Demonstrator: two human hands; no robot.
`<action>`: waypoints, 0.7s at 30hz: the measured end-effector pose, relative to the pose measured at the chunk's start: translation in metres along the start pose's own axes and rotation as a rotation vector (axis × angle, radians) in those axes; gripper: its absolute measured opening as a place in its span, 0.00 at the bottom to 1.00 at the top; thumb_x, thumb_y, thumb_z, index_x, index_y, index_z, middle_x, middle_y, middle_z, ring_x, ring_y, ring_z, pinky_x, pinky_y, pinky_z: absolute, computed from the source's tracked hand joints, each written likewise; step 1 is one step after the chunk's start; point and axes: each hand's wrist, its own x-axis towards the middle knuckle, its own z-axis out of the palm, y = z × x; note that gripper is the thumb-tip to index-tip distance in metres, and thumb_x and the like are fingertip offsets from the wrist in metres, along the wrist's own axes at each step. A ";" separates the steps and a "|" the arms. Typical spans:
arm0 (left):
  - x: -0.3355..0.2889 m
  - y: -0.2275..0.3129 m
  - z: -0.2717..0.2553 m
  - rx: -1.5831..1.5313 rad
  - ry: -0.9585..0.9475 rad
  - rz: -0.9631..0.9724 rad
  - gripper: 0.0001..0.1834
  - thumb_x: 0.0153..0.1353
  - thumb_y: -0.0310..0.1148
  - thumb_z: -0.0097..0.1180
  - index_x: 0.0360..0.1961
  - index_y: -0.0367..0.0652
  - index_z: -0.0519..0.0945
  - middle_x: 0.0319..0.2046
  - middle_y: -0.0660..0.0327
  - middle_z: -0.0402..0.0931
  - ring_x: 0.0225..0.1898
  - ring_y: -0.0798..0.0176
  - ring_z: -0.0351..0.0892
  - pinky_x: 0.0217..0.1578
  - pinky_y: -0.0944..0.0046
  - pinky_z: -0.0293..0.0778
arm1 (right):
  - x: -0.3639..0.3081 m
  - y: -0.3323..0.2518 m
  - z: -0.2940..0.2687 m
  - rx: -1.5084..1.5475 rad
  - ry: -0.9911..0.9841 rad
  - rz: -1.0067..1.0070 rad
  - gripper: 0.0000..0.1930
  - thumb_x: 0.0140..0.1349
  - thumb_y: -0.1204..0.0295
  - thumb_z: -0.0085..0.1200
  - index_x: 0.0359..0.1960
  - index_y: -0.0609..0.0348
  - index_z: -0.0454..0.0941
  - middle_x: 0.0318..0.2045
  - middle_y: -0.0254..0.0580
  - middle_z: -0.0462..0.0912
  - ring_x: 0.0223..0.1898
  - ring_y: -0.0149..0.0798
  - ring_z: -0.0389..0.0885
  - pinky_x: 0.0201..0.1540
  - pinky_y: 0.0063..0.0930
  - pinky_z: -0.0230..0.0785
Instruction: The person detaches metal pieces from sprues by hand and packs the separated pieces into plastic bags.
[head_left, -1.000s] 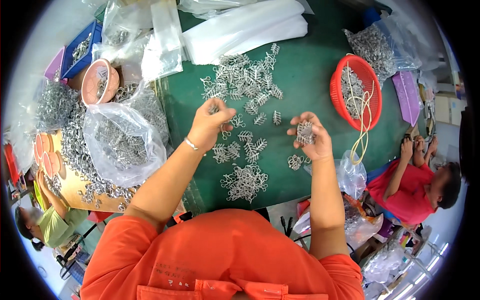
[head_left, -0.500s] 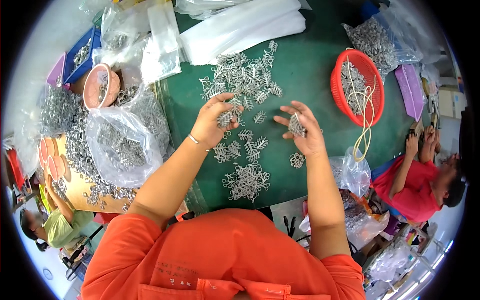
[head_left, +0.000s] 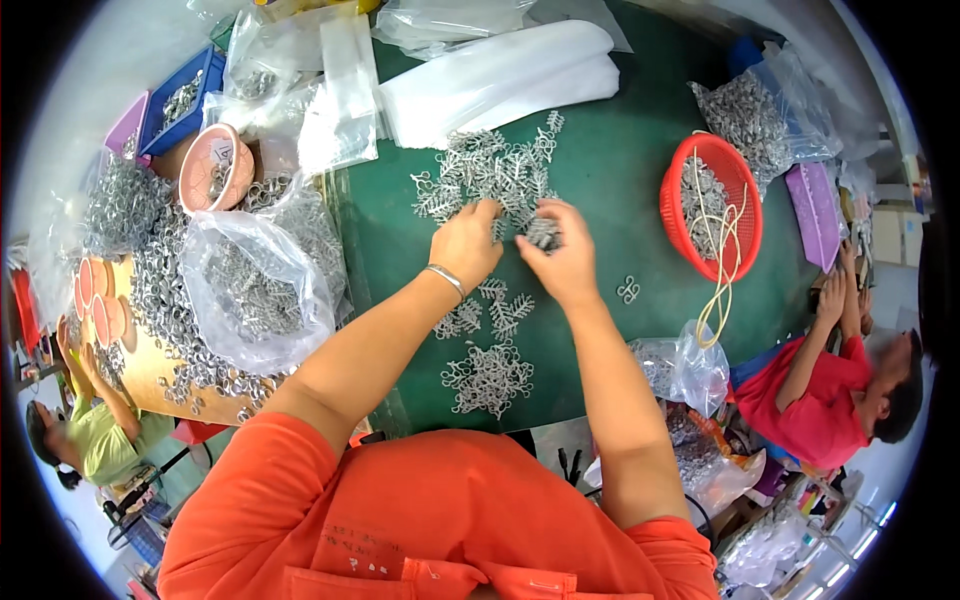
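Observation:
My right hand is closed around a small stack of grey fishbone-shaped metal pieces, blurred by motion. Close beside it, my left hand has its fingers curled at a similar metal piece, mostly hidden by the fingers. Just beyond both hands spreads a loose heap of these fishbone pieces on the green table. Nearer to me lie a few fishbone pieces, a small cluster and a denser pile of looped metal parts.
A red basket of metal parts with a cream cord stands at right, near a clear bag. Left are a filled plastic bag, a pink bowl and a blue bin. White plastic sheets lie behind. Co-workers sit at both sides.
My right hand has swung left and closed around its metal pieces, now near my left hand. My left hand has turned, its fingers curling toward the heap. The whole view has shifted slightly.

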 end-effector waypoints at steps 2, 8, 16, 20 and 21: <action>-0.007 -0.008 0.007 -0.260 0.083 0.004 0.18 0.44 0.26 0.58 0.39 0.42 0.72 0.26 0.57 0.74 0.27 0.54 0.76 0.28 0.59 0.72 | -0.003 -0.003 0.007 -0.082 -0.088 0.058 0.20 0.39 0.75 0.64 0.35 0.61 0.71 0.38 0.43 0.76 0.40 0.44 0.76 0.43 0.31 0.68; -0.031 -0.023 -0.032 -1.506 -0.330 -0.593 0.20 0.50 0.26 0.55 0.47 0.39 0.69 0.25 0.65 0.71 0.25 0.67 0.71 0.29 0.60 0.71 | -0.018 0.012 -0.019 0.465 0.058 0.653 0.18 0.44 0.77 0.62 0.39 0.60 0.72 0.32 0.32 0.74 0.32 0.27 0.72 0.37 0.23 0.68; -0.046 -0.029 -0.030 -2.027 -0.435 -0.585 0.13 0.50 0.36 0.55 0.39 0.47 0.74 0.38 0.57 0.74 0.46 0.52 0.72 0.47 0.48 0.69 | -0.016 -0.007 -0.003 -0.061 -0.386 0.210 0.19 0.40 0.71 0.64 0.37 0.56 0.74 0.34 0.38 0.76 0.38 0.40 0.76 0.41 0.28 0.68; -0.058 -0.041 -0.028 -2.091 -0.282 -0.654 0.07 0.51 0.35 0.55 0.31 0.46 0.77 0.35 0.58 0.75 0.46 0.51 0.72 0.48 0.47 0.68 | -0.025 -0.002 -0.012 1.015 -0.236 0.804 0.16 0.50 0.78 0.57 0.42 0.60 0.71 0.33 0.41 0.76 0.35 0.35 0.76 0.29 0.26 0.71; -0.060 -0.039 -0.026 -2.078 -0.239 -0.653 0.07 0.52 0.35 0.55 0.30 0.46 0.78 0.34 0.59 0.76 0.45 0.52 0.72 0.48 0.46 0.68 | -0.027 -0.011 -0.010 1.019 -0.263 0.795 0.16 0.50 0.78 0.57 0.42 0.60 0.71 0.33 0.41 0.76 0.35 0.35 0.76 0.29 0.26 0.71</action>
